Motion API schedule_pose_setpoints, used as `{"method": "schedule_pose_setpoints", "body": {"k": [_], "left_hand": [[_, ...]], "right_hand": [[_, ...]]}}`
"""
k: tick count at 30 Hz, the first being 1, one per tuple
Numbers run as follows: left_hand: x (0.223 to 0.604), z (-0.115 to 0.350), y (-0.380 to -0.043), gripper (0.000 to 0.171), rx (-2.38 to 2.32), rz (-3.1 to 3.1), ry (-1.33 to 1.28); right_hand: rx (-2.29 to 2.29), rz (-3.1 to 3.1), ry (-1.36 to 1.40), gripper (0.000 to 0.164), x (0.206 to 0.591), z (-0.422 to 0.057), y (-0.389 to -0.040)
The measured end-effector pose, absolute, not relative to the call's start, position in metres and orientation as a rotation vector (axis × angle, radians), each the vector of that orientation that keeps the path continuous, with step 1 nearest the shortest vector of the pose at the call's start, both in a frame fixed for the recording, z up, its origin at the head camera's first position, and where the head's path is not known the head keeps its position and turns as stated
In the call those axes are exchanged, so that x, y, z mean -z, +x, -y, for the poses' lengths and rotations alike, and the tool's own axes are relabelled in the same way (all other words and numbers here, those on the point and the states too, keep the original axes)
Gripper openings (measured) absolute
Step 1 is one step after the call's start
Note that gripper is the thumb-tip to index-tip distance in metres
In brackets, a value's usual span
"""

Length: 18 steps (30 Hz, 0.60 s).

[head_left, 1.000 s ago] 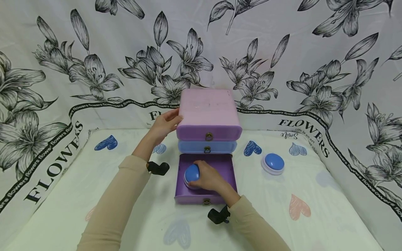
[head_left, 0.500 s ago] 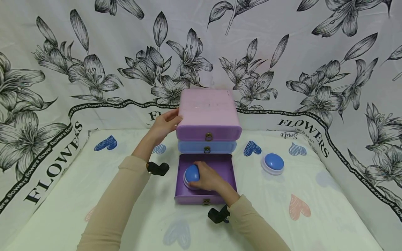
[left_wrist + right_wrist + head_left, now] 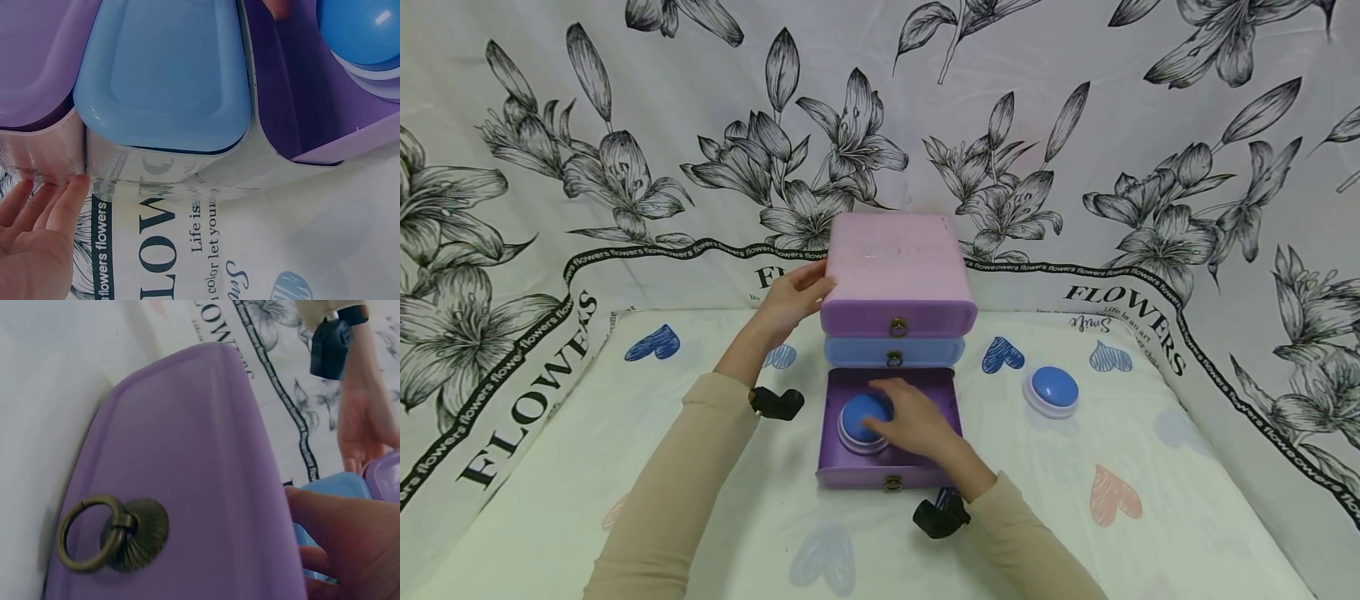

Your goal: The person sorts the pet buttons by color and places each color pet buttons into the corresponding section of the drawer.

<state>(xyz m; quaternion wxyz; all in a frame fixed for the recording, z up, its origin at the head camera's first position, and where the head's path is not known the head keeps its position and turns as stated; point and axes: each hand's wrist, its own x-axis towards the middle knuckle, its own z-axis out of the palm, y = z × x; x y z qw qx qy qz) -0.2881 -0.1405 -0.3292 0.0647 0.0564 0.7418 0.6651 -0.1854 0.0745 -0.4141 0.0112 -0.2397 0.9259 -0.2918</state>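
A small drawer cabinet [image 3: 897, 257] with a pink top stands at mid-view, its purple bottom drawer [image 3: 853, 477] pulled out. Inside that drawer sits a blue domed push button [image 3: 859, 412] on a white round base. My right hand [image 3: 921, 425] is over the drawer, fingers and thumb spread, the thumb overlapping the dome's right side. In the right wrist view, the drawer's front with its brass ring pull [image 3: 94, 532] hides part of that hand. My left hand [image 3: 790, 300] rests its extended fingertips against the cabinet's left side, also seen in the left wrist view.
A second blue domed button [image 3: 1055, 387] on a white base lies on the heart-printed cloth right of the cabinet. The purple top drawer [image 3: 857, 318] and blue middle drawer [image 3: 857, 353] are closed. A flower-printed cloth [image 3: 880, 100] hangs behind.
My right hand has let go of the blue button in the drawer and moved slightly right, its fingers spreading. The button stays in place. My left hand has not moved.
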Motion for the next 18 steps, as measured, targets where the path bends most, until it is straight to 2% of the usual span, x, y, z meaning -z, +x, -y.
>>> {"method": "schedule_pose_setpoints", "body": {"k": [8,18], "left_hand": [[0.329,0.140,-0.290,0.058,-1.999,-2.245,0.166],[0.329,0.141,-0.290,0.059,-1.985,-2.259,0.160]], "right_hand": [[1.012,-2.983,-0.755,0.040,0.409,-0.098,-0.183],[1.093,-3.105,-0.648,0.030,0.406,-0.132,-0.185]]}}
